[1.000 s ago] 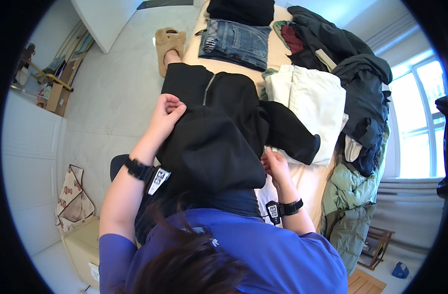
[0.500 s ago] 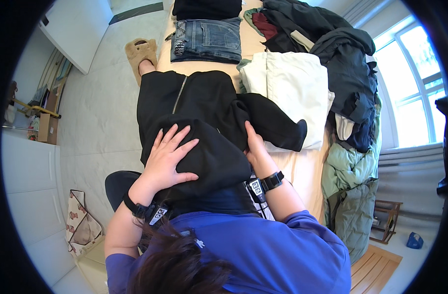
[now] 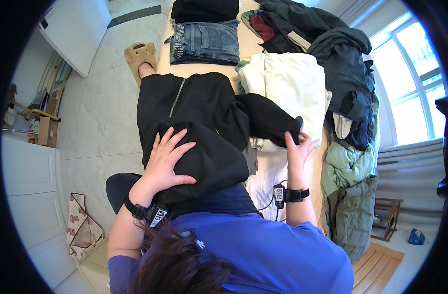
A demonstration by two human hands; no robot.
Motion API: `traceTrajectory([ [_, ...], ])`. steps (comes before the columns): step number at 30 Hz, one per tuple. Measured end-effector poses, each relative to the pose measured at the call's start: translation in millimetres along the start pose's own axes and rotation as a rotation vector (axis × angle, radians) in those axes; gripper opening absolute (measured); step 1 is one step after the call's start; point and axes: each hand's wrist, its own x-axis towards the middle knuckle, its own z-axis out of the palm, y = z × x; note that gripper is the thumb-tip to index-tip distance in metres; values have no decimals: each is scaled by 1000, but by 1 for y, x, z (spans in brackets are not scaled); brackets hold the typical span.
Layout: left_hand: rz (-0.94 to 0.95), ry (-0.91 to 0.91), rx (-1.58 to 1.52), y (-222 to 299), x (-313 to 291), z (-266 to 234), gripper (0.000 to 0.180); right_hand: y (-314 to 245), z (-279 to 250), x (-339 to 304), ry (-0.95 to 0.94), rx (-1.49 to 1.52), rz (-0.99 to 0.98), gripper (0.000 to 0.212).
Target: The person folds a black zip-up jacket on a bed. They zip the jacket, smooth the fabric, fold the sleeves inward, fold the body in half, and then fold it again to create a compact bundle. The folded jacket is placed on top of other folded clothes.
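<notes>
A black zip-up jacket (image 3: 204, 105) lies across my lap and the edge of the bed, its metal zipper running along the upper left part. My left hand (image 3: 167, 161) rests flat on the black cloth with fingers spread. One sleeve (image 3: 270, 115) stretches to the right, over a folded white garment (image 3: 292, 78). At that sleeve's end is my right hand (image 3: 298, 147), thumb on one side of the cuff and bent fingers on the other. Part of the fingers' contact is hidden by the cloth.
Folded jeans (image 3: 207, 41) and folded black clothing (image 3: 204, 10) lie farther up the bed. Dark jackets (image 3: 344, 73) and green padded clothing (image 3: 351, 171) pile along the right. A furry slipper (image 3: 140, 56) is on my foot at the left; a window (image 3: 410, 73) stands at the right.
My right hand has moved right, from the jacket's body beside my lap to the end of the sleeve. My left hand stays flat on the jacket.
</notes>
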Motion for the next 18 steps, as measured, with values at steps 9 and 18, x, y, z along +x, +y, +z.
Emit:
traceTrajectory([
  [9, 6, 14, 18, 1, 0, 4, 85, -80, -69, 29, -732, 919, 226, 30],
  [18, 29, 13, 22, 3, -2, 3, 84, -96, -238, 149, -261, 989, -194, 27],
])
